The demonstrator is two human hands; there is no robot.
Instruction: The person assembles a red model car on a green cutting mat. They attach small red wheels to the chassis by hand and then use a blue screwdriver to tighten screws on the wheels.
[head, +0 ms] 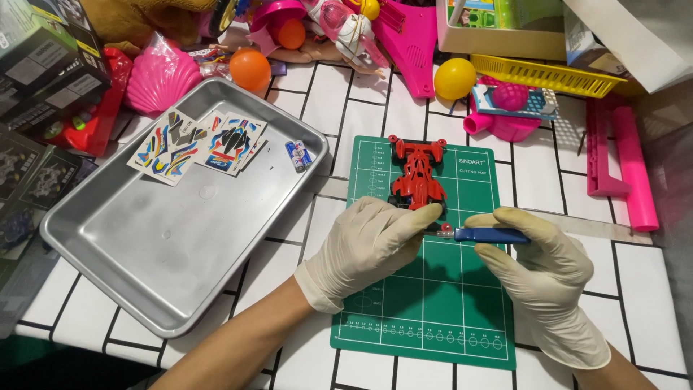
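Note:
A red toy race car (419, 172) with black wheels lies on a green cutting mat (433, 303). My left hand (368, 245), in a cream glove, rests on the mat with its fingertips against the car's near end. My right hand (545, 271), also gloved, holds a blue-handled screwdriver (485, 235) level, its tip pointing left to the car's near end beside my left fingertips.
A grey metal tray (144, 245) at left holds sticker sheets (198, 143) and two small batteries (299, 155). Orange (250, 68) and yellow (455, 78) balls, pink plastic toys (622, 162), a yellow basket (548, 75) and boxes crowd the far edge.

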